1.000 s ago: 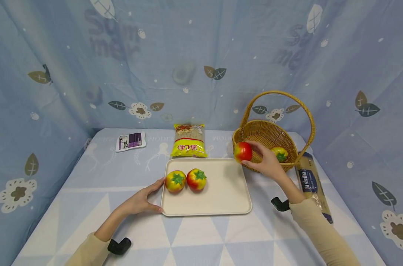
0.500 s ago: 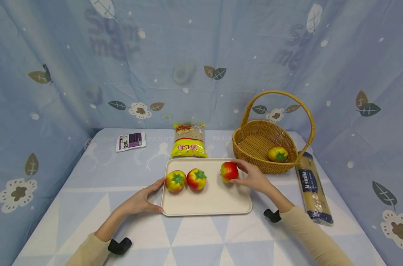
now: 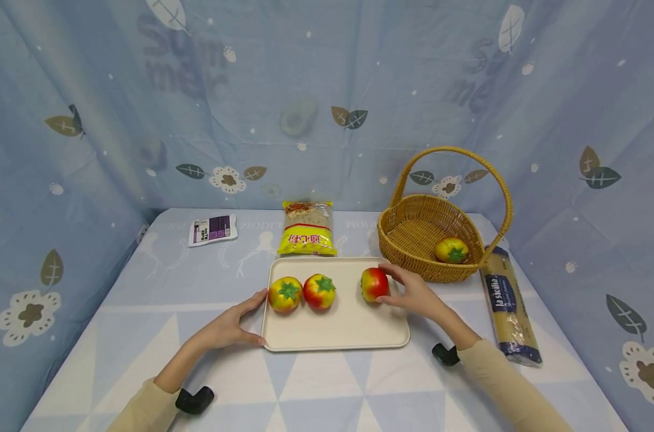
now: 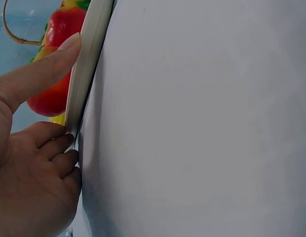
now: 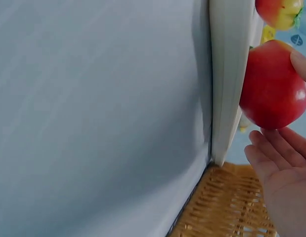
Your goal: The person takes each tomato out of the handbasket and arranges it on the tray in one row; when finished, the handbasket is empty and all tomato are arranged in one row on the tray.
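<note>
My right hand (image 3: 413, 293) holds a red and yellow tomato (image 3: 374, 285) at the right part of a cream tray (image 3: 338, 333). In the right wrist view, the thumb touches one side of this tomato (image 5: 274, 89) and the fingertips (image 5: 269, 133) meet the other. Two more tomatoes with green leafy tops, one yellower (image 3: 285, 294) and one redder (image 3: 319, 291), sit side by side at the tray's left. My left hand (image 3: 227, 324) rests against the tray's left edge, thumb near the front corner. Those fingers look loosely bent in the left wrist view.
Behind the tray's right end stands a wicker basket (image 3: 413, 261) with a tall handle and one yellow tomato (image 3: 452, 250) inside. A long pasta pack (image 3: 510, 306) lies right of it. A yellow food bag (image 3: 307, 229) and a small white pouch (image 3: 213, 230) lie at the back.
My right hand has brought the tomato from the basket's front rim down to the tray's right part, then shifted slightly right with it. The left hand has stayed at the tray's edge.
</note>
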